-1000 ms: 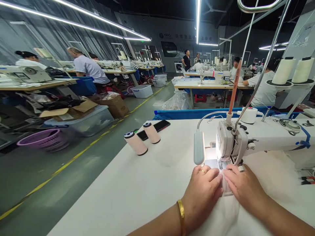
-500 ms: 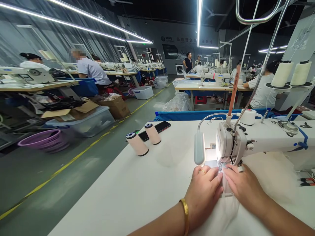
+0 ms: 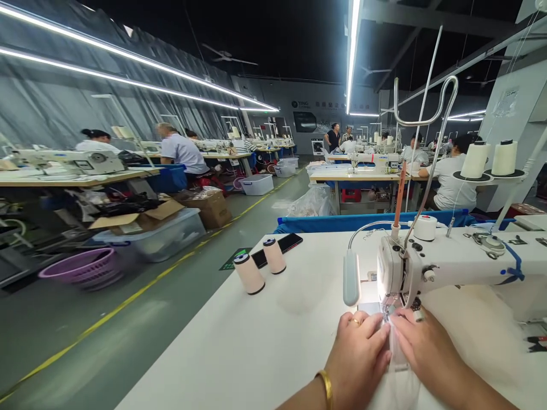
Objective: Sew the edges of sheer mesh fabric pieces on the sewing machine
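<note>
Head camera: one white surface [image 3: 256, 336] carries one white sewing machine [image 3: 465, 265]. Sheer white fabric [image 3: 399, 376] lies under its needle end and runs toward the wearer. Two hands rest there, left hand [image 3: 361, 347] and right hand [image 3: 421, 336], just in front of the needle; both have fingers partly curled, fingertips on the fabric (whether they pinch it, I cannot tell). Left of one slim lamp [image 3: 351, 279] stand two pale pink thread cones [image 3: 249, 276], just beside one dark phone [image 3: 288, 244]. One gold bracelet [image 3: 326, 387] circles the left wrist; one ring [image 3: 356, 322] sits on that hand.
</note>
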A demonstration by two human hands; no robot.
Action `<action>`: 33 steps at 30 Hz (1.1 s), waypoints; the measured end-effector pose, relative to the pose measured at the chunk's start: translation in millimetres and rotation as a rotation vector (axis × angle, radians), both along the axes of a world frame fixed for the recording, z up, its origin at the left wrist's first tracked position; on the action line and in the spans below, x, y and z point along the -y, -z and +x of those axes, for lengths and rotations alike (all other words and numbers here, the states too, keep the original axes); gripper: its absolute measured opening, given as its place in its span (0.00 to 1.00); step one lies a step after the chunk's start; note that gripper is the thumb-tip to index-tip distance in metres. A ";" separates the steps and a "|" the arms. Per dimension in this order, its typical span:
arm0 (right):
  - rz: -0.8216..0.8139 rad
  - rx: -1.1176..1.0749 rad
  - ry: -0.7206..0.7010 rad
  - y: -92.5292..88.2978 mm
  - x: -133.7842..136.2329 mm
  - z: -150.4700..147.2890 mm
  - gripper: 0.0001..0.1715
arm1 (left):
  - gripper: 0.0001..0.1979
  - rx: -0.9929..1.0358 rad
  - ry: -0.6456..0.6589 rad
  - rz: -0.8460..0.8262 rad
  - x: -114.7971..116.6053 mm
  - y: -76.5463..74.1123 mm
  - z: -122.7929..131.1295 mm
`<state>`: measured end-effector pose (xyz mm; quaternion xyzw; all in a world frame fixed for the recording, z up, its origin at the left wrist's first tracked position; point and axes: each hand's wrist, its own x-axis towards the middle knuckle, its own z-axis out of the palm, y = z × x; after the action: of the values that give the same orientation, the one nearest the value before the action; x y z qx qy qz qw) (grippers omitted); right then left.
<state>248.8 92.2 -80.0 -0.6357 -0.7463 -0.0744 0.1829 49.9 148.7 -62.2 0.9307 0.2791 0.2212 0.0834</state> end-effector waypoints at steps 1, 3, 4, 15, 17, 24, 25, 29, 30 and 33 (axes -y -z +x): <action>0.000 0.005 0.001 1.4 -0.1 0.1 0.19 | 0.16 -0.002 0.005 0.009 -0.3 1.2 -1.3; 0.016 0.021 -0.003 4.4 0.1 0.6 0.19 | 0.16 -0.002 0.030 0.031 -1.3 4.2 -5.6; 0.029 0.031 -0.011 6.1 0.3 1.0 0.19 | 0.17 0.005 0.051 0.045 -2.2 6.0 -8.6; 0.290 0.099 -0.362 39.0 -9.5 12.6 0.15 | 0.09 0.031 0.243 0.254 -23.1 22.5 -29.6; 0.294 0.126 -0.389 48.0 -13.8 12.8 0.13 | 0.07 0.049 0.235 0.273 -22.6 23.1 -27.9; 0.299 0.143 -0.417 45.6 -18.6 15.6 0.14 | 0.04 0.062 0.240 0.237 -21.6 22.2 -22.0; 0.290 0.133 -0.424 41.3 -18.2 16.0 0.14 | 0.04 0.062 0.244 0.230 -21.4 23.0 -21.2; 0.150 0.040 -0.407 20.2 -11.7 15.4 0.13 | 0.19 0.049 0.235 0.159 -16.8 22.6 -19.0; 0.095 0.010 -0.398 14.3 -8.8 14.6 0.12 | 0.20 0.046 0.223 0.129 -14.5 20.1 -18.8; -0.052 -0.084 -0.370 -3.4 0.6 11.3 0.11 | 0.20 0.030 0.192 0.041 -6.4 7.8 -18.5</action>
<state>260.1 91.6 -76.6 -0.4947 -0.8438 0.0062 0.2079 31.3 155.1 -70.0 0.9512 0.1829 0.2317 0.0895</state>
